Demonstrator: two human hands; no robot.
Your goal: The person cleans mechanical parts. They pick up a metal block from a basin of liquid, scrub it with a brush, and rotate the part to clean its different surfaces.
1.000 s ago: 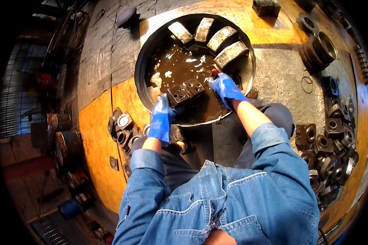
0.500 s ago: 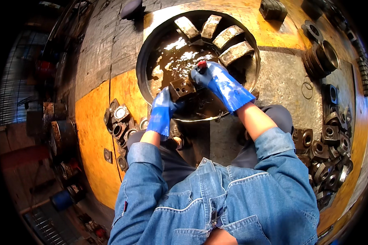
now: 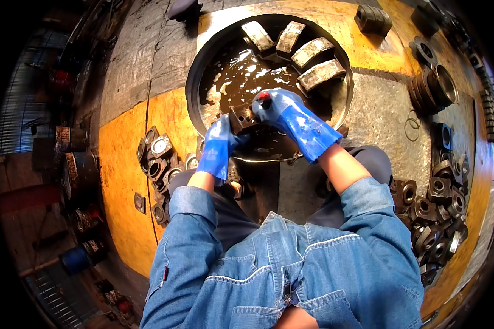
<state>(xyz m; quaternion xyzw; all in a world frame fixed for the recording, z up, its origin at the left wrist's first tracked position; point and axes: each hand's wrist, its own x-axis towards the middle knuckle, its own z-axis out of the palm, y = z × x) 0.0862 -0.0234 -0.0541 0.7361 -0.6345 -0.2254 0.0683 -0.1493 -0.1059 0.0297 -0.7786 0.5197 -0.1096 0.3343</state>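
Note:
Both hands wear blue rubber gloves over a round pan (image 3: 343,109) of dark, oily liquid. In my left hand (image 3: 218,138) is a dark metal block (image 3: 240,117) with small round holes in its face, tilted above the liquid. My right hand (image 3: 280,107) is closed around a red-ended handle (image 3: 264,97) and sits against the block's right side. The fingers and the rest of that tool are hidden, so its kind cannot be made out. Along the pan's far right side lie several curved, wet metal pieces (image 3: 312,52).
Dark metal parts with round holes lie heaped left of my knees (image 3: 158,167) and on the right (image 3: 425,208). A stack of metal rings (image 3: 434,90) stands right of the pan, with thin rings (image 3: 411,129) nearby. A dark block (image 3: 372,21) lies at the far right.
My right hand with the red-ended handle has shifted slightly left and down, closer over the block. The left hand still holds the block. The whole view has shifted a little.

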